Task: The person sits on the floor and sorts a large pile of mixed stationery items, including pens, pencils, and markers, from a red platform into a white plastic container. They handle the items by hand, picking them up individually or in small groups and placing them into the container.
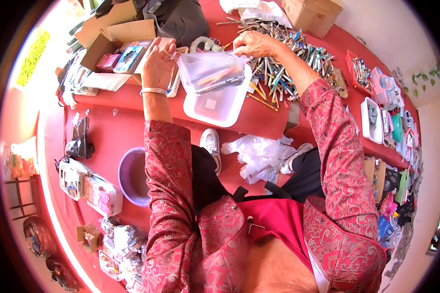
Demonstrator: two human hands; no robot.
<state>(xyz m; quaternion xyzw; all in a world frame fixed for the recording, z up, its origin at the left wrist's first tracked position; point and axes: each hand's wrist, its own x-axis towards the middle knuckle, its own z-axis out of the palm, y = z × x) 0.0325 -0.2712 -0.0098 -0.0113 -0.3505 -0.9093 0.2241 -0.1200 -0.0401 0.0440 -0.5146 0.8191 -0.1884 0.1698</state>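
A clear plastic bag (pixel 211 66) with a dark strip and several thin, pen-like sticks in it hangs between my hands. My left hand (pixel 157 66) holds its left top edge with the palm turned up. On the other side my right hand (pixel 255 45) pinches the top right corner, with its fingers curled. Below the bag lies a white plastic tray (pixel 193 108) with a small pale square on its bottom. A big heap of loose pens and pencils (pixel 283 68) spreads beside my right hand and forearm.
A cardboard box (pixel 94 58) with small packs stands left of my left hand. At the right are a red basket (pixel 353 80) of pens and a white tray (pixel 372 122). A purple bucket (pixel 127 178) and crumpled plastic bags (pixel 256 155) lie lower down.
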